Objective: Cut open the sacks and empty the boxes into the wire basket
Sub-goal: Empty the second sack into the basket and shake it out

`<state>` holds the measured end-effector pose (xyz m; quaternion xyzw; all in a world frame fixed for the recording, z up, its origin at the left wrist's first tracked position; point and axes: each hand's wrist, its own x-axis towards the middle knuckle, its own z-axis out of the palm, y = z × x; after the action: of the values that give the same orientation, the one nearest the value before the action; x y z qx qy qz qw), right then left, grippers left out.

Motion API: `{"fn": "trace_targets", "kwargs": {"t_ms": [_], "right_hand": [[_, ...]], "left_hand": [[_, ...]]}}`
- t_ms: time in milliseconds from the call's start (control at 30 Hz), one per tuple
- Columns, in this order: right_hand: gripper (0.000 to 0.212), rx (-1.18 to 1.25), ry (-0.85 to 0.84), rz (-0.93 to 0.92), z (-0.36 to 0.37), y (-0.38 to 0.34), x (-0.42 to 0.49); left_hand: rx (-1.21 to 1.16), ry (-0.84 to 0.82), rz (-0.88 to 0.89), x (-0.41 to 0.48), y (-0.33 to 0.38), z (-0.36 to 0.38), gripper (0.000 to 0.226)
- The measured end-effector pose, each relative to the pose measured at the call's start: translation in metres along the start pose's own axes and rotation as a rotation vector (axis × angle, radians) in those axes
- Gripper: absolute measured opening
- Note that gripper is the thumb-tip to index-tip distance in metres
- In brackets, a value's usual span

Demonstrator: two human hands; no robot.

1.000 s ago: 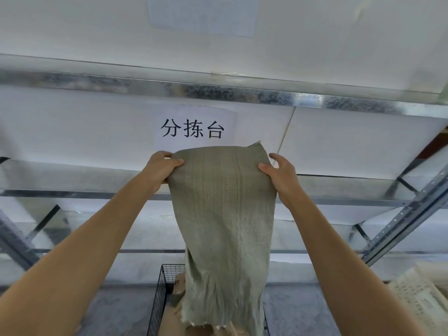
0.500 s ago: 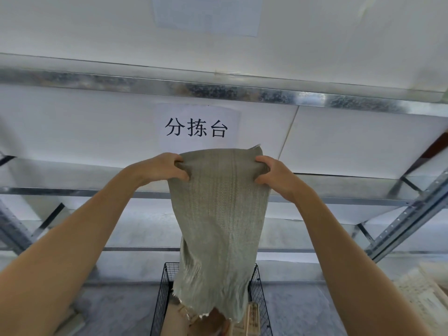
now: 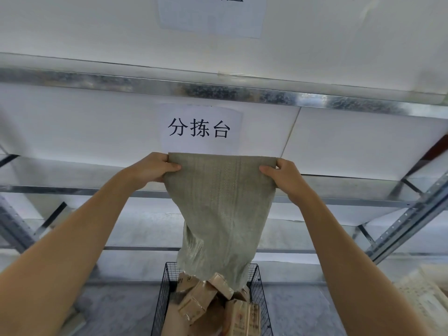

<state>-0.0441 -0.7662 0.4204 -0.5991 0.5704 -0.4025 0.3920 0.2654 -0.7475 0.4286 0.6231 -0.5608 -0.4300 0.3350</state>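
a: how full is the wire basket?

b: there's a heap of brown boxes in it, tumbled at all angles. the topmost ones lie right at the sack's frayed mouth, and i can't tell whether they've quite left it.

a: and the sack itself?

b: upside down above the basket, with the cut end hanging just inside the rim. it hangs slack and flat over most of its length, so i'd judge it nearly emptied.

a: hands?

b: the left hand pinches one upper corner, thumb in front and fingers curled behind. the right hand grips the other corner the same way. the closed end is stretched taut between them.

a: what's left?

b: probably a last shake, then this sack goes aside. a pale woven bundle at the right edge may be another sack, but it's too blurred to say. behind the hands there's a paper sign on the white shelf panel.
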Motion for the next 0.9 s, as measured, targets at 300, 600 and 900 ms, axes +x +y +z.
{"fn": "trace_targets", "kwargs": {"t_ms": [300, 600, 900], "right_hand": [[0.017, 0.195, 0.003, -0.013, 0.009, 0.008, -0.006], [0.037, 0.078, -0.368, 0.122, 0.005, -0.001, -0.016], [0.068, -0.688, -0.279, -0.057, 0.029, -0.007, -0.011]], "left_hand": [[-0.133, 0.179, -0.059, -0.001, -0.002, 0.005, 0.025], [-0.046, 0.08, -0.013, -0.006, -0.001, -0.012, 0.035], [0.673, -0.218, 0.015, -0.012, 0.004, 0.005, 0.057]]}}
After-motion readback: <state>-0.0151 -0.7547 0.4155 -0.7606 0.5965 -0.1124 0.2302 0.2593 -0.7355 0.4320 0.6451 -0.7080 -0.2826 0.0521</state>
